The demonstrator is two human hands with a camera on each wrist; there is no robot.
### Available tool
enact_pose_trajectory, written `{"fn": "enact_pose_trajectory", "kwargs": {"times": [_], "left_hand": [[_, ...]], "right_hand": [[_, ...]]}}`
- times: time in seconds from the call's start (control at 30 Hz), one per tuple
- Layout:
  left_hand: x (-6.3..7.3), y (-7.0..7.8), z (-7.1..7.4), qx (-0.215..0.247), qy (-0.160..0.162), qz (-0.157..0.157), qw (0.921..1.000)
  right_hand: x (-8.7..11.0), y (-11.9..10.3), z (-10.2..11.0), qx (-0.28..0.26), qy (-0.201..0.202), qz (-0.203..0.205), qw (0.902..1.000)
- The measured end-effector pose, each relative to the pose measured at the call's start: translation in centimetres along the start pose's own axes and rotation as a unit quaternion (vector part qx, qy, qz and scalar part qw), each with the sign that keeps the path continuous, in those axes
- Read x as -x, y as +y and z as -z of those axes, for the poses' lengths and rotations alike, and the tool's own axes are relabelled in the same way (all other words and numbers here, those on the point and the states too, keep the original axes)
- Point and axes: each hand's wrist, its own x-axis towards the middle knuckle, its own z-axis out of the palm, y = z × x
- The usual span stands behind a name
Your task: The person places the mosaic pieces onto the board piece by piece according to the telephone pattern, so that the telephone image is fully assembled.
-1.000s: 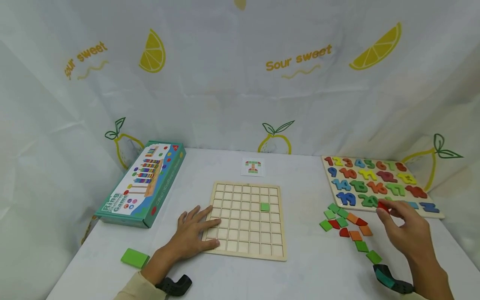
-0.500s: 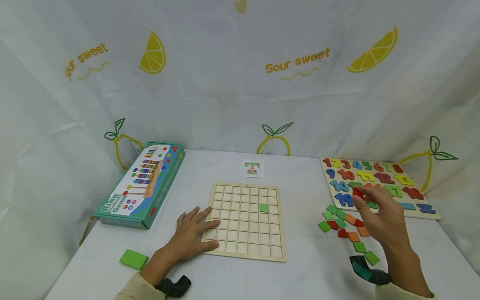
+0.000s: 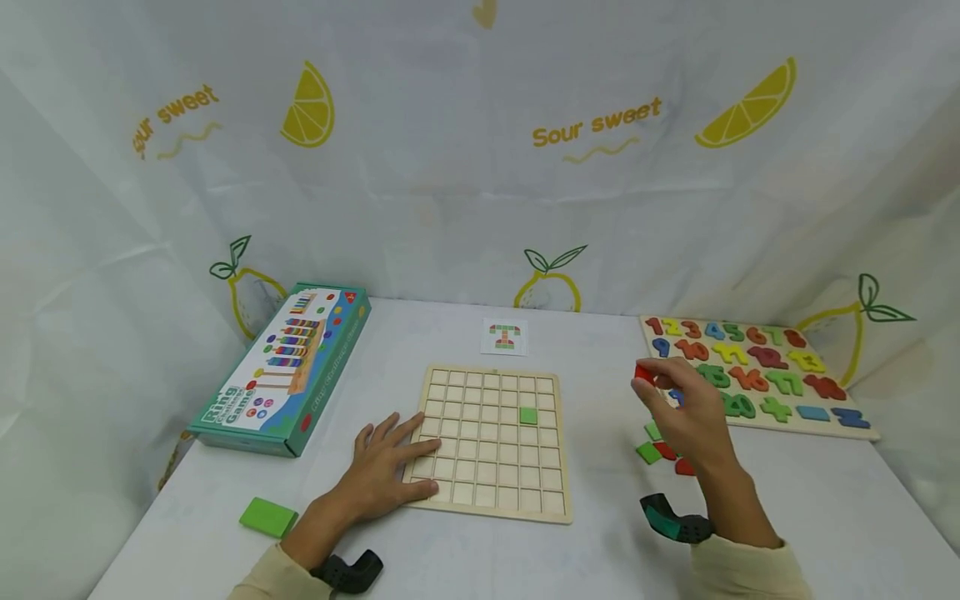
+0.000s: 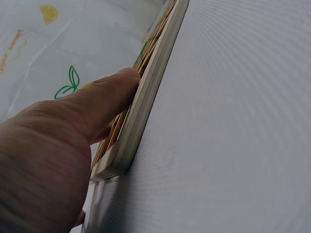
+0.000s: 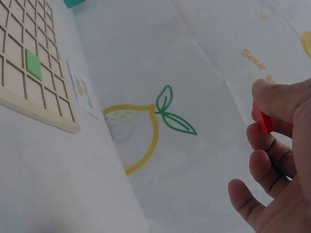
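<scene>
A wooden grid board [image 3: 487,511] lies in the middle of the table, with one green square tile [image 3: 528,415] in a cell toward its upper right. My left hand [image 3: 381,467] rests on the board's left edge, fingers spread; in the left wrist view the thumb [image 4: 109,94] lies on the frame. Between thumb and fingertips, my right hand [image 3: 686,408] pinches a red tile [image 5: 263,119], raised to the right of the board. Behind the board lies a small pattern card [image 3: 504,337] showing a green, red and orange figure.
Loose green and red tiles [image 3: 664,451] lie under the right hand, partly hidden by it. A number puzzle board [image 3: 765,375] stands behind at right. At left are a ring game box [image 3: 285,367] and a green block [image 3: 268,517]. A printed curtain [image 3: 420,167] closes the back.
My right hand has moved left from beside the number puzzle toward the grid board, carrying the red tile. The left hand has stayed on the grid board.
</scene>
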Motion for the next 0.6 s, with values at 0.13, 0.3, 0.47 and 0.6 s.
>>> {"fn": "enact_pose_trajectory", "kwargs": {"times": [0.13, 0.3, 0.47, 0.6], "left_hand": [[-0.1, 0.1, 0.0, -0.003, 0.0, -0.002, 1.0], [-0.1, 0.1, 0.1, -0.004, 0.008, -0.003, 1.0], [-0.1, 0.1, 0.0, -0.001, 0.005, 0.001, 1.0], [-0.1, 0.1, 0.0, 0.0, 0.001, 0.002, 1.0]], "right_hand": [[-0.5, 1.0, -1.8, -0.022, -0.005, 0.021, 0.9995], [-1.0, 0.7, -3.9, -0.079, -0.018, 0.031, 0.9962], [-1.6, -2.1, -5.1, -0.072, -0.063, -0.008, 0.9954], [-2.0, -2.6, -6.4, -0.074, -0.088, -0.036, 0.9927]]}}
